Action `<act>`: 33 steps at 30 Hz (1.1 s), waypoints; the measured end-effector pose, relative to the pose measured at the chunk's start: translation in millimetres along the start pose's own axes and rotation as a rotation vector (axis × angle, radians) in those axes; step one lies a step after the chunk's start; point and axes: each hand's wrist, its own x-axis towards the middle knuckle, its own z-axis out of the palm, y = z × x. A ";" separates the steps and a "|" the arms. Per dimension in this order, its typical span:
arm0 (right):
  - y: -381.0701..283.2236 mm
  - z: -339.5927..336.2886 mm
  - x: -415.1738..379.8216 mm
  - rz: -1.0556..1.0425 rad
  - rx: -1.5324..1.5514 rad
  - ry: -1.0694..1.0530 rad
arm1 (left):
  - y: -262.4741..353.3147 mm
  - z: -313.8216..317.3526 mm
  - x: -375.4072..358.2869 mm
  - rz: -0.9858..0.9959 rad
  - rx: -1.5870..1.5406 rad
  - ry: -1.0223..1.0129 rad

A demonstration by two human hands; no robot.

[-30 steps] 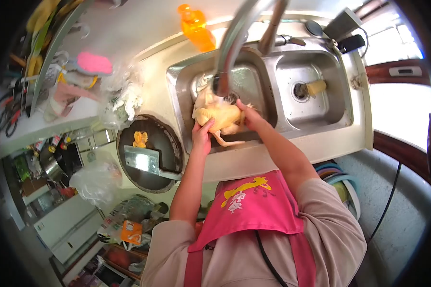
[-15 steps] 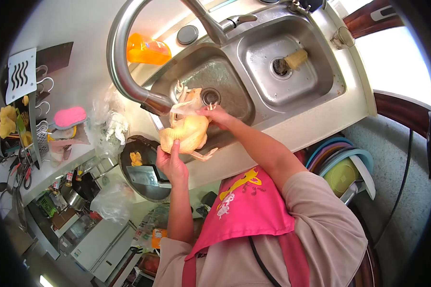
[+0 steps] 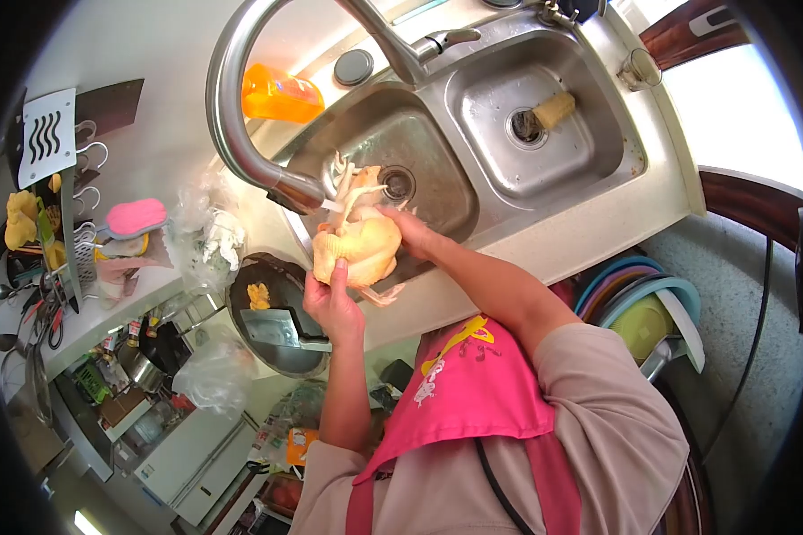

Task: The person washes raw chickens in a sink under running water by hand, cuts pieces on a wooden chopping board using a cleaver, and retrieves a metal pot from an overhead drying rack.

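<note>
A whole plucked chicken point(image 3: 370, 245) is held between my two hands over the left sink basin point(image 3: 451, 178), beneath the faucet's spout point(image 3: 299, 190). A thin stream of water reaches it from the spout. My left hand point(image 3: 333, 299) grips its near end, thumb lying on top. My right hand point(image 3: 410, 234) is closed around its right side; some of those fingers are hidden behind the bird. One leg points up toward the drain and a pale limb hangs below. More pale poultry point(image 3: 363, 178) lies in the basin beyond it.
Left of the sink, a dark wok point(image 3: 285, 361) holds a cleaver point(image 3: 272, 327) and yellow pieces point(image 3: 258, 296). An orange bottle point(image 3: 281, 94) stands behind the faucet. A yellowish sponge point(image 3: 554, 110) sits in the right basin point(image 3: 500, 80). Stacked basins point(image 3: 638, 325) are at right.
The chicken has turned slightly, and a leg now points upward near the spout. My right hand has shifted from its upper end down onto its side. My left hand keeps its hold.
</note>
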 end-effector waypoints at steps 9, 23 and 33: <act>-34.4 -1.4 -32.1 0.213 0.149 -0.375 | -5.2 -29.7 30.6 -0.210 -0.095 -0.071; -86.9 -12.4 -56.9 -0.185 -1.563 -0.022 | -150.9 -68.8 23.3 -0.788 -0.005 -0.102; 8.5 -20.5 -35.6 -0.689 -1.986 -0.205 | -117.4 6.3 59.5 0.153 0.638 -0.508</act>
